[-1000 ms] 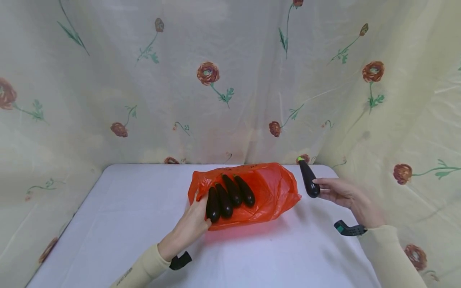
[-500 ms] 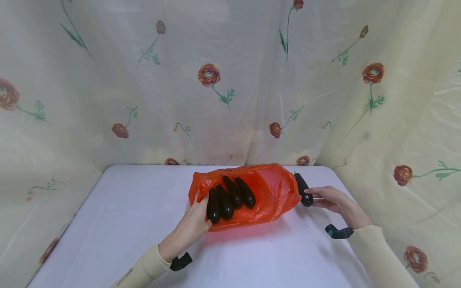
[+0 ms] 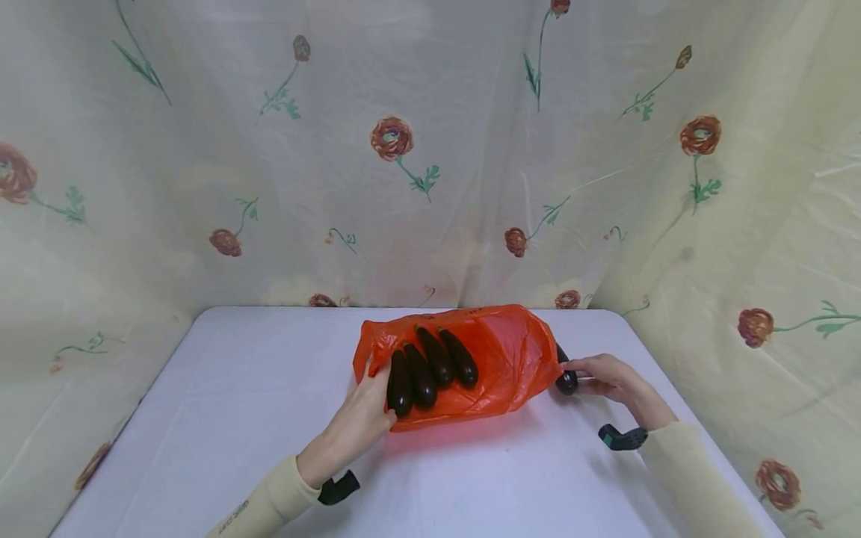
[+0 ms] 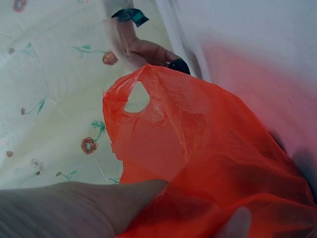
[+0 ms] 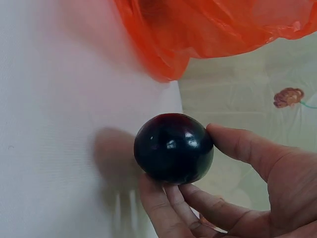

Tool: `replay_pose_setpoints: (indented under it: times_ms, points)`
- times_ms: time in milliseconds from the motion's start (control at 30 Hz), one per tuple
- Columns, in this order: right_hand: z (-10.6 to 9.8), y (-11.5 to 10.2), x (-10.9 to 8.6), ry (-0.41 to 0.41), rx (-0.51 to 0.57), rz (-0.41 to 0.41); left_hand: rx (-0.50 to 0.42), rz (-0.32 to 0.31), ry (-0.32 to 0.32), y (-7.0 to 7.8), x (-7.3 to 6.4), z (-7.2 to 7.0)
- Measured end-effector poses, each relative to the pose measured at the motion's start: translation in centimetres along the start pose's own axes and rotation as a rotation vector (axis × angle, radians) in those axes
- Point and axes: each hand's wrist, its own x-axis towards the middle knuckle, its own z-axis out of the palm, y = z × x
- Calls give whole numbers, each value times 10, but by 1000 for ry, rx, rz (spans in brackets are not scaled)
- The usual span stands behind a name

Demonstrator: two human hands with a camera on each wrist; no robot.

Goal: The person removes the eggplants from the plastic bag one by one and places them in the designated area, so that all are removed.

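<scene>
An orange-red plastic bag (image 3: 501, 381) lies spread on the white table, its open side facing me. Several dark, glossy eggplants (image 3: 439, 362) lie side by side at its left part. My left hand (image 3: 359, 415) grips the bag's left side, right beside the nearest eggplant; in the left wrist view the thin plastic (image 4: 208, 148) runs between thumb and fingers. At the bag's right end, my right hand (image 3: 613, 379) holds another eggplant (image 3: 567, 384) between thumb and fingers. Its rounded end (image 5: 173, 148) faces the right wrist camera, and the bag's edge hides its upper part in the head view.
The white table (image 3: 255, 396) stretches to both sides and in front of the bag. A pale curtain (image 3: 457, 149) with printed flowers hangs behind the table and along its sides. Dark wrist cameras (image 3: 623, 437) sit below both hands.
My right hand has lowered the eggplant and brought it left, from above the table's right side to the bag's right edge, which now partly covers it. The left hand and bag have stayed put.
</scene>
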Motion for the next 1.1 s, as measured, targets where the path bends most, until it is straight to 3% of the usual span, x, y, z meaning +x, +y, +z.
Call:
replay_pose_setpoints:
  times_ms: [733, 1100]
  points:
    - [4, 7, 3, 61, -122, 29, 3, 18, 16, 0, 1, -1]
    - [2, 11, 8, 59, -77, 44, -18, 11, -4, -2, 1, 1]
